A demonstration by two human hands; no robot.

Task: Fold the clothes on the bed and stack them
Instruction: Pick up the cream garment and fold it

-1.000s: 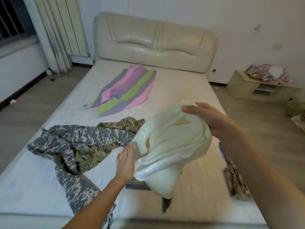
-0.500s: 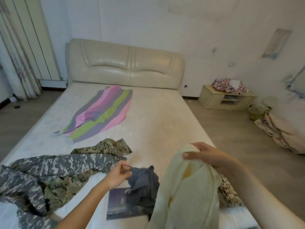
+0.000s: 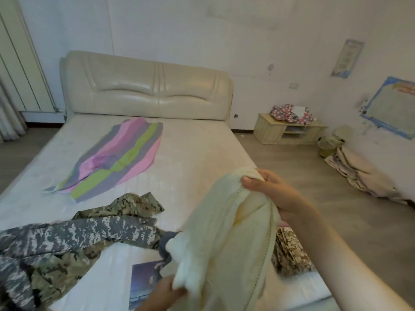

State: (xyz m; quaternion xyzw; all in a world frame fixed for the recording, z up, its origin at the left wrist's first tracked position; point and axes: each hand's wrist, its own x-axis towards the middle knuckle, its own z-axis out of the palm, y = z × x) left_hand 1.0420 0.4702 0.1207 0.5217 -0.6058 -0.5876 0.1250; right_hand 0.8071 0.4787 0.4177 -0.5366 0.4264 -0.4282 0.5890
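Observation:
A cream fleece garment (image 3: 226, 232) hangs bunched above the near right part of the bed (image 3: 202, 153). My right hand (image 3: 269, 191) grips its top edge. My left hand (image 3: 166, 292) pinches a lower fold at the bottom of the view. Grey and green camouflage clothes (image 3: 67, 239) lie crumpled on the near left of the mattress. A dark grey garment (image 3: 166, 245) peeks out behind the cream one, above a dark printed piece (image 3: 143, 281). A striped pink, green and grey cloth (image 3: 119, 158) is spread flat farther up the bed. Another camouflage piece (image 3: 289, 252) lies at the bed's right edge.
The padded cream headboard (image 3: 146, 86) stands at the far end. A low wooden cabinet (image 3: 285, 131) with a floral bundle on top sits by the right wall. Beige bedding (image 3: 363, 173) is heaped on the floor at right. A curtain and radiator are at left.
My left hand let go of the dark grey garment and now pinches the cream garment's lower fold. My right hand raised the cream garment higher.

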